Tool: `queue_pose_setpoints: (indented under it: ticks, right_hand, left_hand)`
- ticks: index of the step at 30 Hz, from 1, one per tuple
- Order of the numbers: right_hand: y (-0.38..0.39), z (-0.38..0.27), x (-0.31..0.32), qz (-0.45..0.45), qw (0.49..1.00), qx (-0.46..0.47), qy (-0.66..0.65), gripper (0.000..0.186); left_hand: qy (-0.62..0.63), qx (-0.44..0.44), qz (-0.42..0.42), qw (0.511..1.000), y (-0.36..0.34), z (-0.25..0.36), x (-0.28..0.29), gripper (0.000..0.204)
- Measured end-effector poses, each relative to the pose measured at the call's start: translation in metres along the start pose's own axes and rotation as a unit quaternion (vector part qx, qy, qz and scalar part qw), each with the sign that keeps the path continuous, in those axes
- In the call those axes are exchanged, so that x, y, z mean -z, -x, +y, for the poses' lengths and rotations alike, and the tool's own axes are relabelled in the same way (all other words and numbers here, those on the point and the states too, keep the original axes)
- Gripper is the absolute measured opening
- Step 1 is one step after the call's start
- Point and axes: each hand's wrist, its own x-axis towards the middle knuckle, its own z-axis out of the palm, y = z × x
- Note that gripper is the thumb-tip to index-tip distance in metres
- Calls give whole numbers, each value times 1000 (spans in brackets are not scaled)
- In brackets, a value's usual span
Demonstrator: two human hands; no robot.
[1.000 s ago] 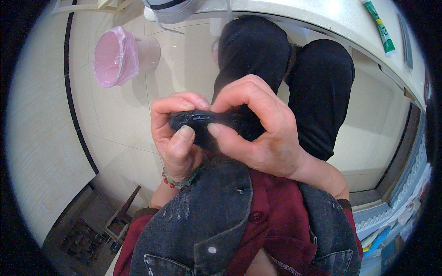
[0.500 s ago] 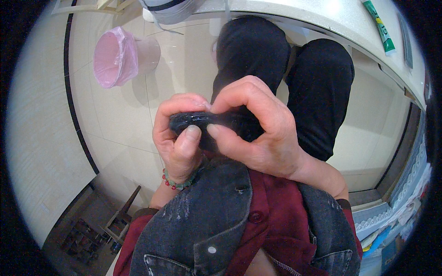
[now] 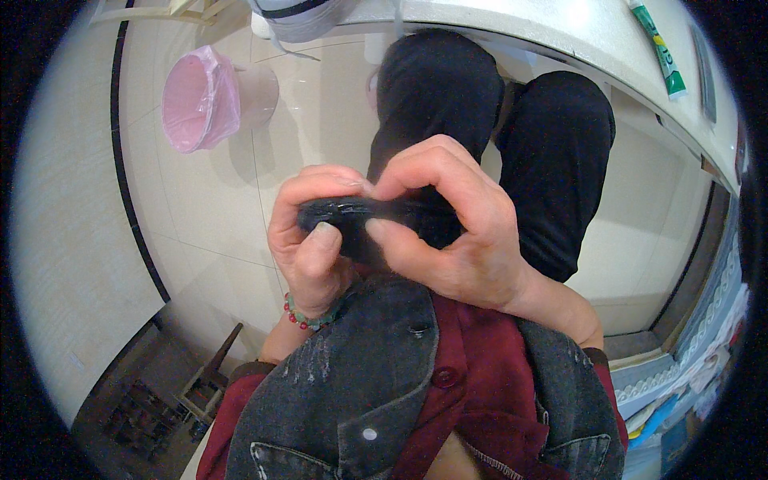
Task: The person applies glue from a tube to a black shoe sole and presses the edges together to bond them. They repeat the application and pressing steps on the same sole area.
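Over my lap, both hands hold a black object (image 3: 340,213) with a glossy, wet-looking upper edge; its exact kind cannot be made out against my black trousers. My left hand (image 3: 308,268) is closed round its left end, fingers along the far side and thumb on the near side. My right hand (image 3: 480,232) pinches near its middle, index finger and thumb bent into a ring. The two index fingertips meet at the far edge. A green and white tube (image 3: 662,52) lies on the white tabletop (image 3: 560,28) at the far right.
A pink bin with a plastic liner (image 3: 200,100) stands on the tiled floor at the far left. A pale item with a dark band and hanging cord (image 3: 308,18) lies at the table's edge. Dark wooden furniture (image 3: 204,392) is at the lower left.
My left thumb has slid slightly left and both hands have shifted a little, still gripping the black object. The view has barely moved.
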Motion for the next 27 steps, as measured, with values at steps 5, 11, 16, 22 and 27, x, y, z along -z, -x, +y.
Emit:
queue_pose_setpoints:
  ticks: [5,11,16,22,27]
  right_hand:
    - [-1,-1,2,-3,1000,-7,1,26]
    - [1,-2,2,-5,1000,-18,1,26]
    - [3,-1,2,-8,1000,-22,-8,26]
    - [8,1,8,-9,999,-38,-27,28]
    - [8,3,8,-7,1000,-20,-12,28]
  left_hand:
    - [11,-15,-1,1000,0,-3,-2,31]
    - [19,-10,10,1000,2,-3,-5,28]
    - [3,-9,17,1000,1,0,-6,27]
    - [34,-4,2,999,-1,1,-8,26]
    - [31,-9,9,999,-2,-1,-8,25]
